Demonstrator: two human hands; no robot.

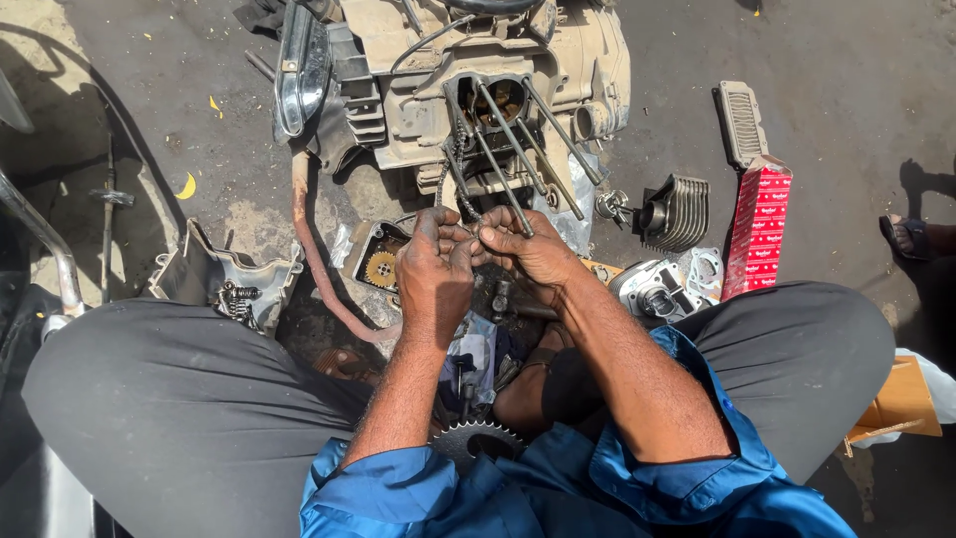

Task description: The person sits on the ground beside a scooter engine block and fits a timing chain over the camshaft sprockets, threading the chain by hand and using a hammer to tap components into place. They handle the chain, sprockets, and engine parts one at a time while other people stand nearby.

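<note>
A dirty engine block (428, 90) lies on the ground in front of me, with several long studs (518, 139) sticking out of its open bore. A timing chain (453, 169) hangs from the bore toward my hands. My left hand (435, 271) and my right hand (525, 249) meet just below the studs, fingertips pinched together on the chain's lower end. Both hands are greasy. What lies between the fingertips is too small to make out beyond the chain.
A finned cylinder (677, 211) and a cylinder head (652, 289) sit to the right, beside a red box (759, 227) and a gasket (705, 271). A side cover (224, 279) lies left. A sprocket (476, 438) rests between my knees. Another person's sandalled foot (904, 235) is at far right.
</note>
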